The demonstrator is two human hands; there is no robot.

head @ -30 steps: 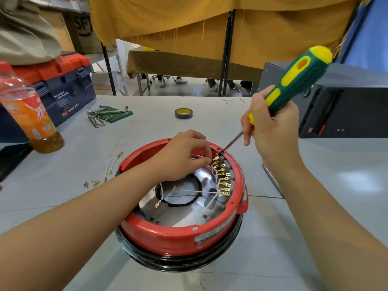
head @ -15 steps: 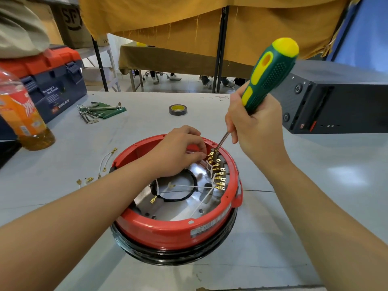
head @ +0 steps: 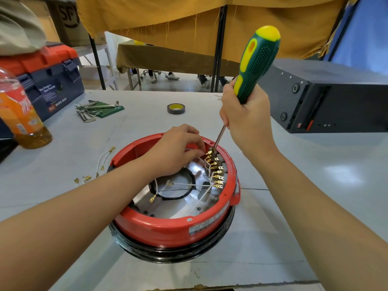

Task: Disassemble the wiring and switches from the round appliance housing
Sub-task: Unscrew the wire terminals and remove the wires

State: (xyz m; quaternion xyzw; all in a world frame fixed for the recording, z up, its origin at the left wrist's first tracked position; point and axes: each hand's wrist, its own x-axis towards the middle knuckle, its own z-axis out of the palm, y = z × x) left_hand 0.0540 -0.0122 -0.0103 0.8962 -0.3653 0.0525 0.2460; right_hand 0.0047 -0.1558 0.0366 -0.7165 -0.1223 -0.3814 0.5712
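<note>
My right hand (head: 247, 120) grips the screwdriver (head: 255, 66); I should lever the far terminal (head: 210, 152) gently while my left hand (head: 176, 152) pinches its wire (head: 192, 149).
</note>
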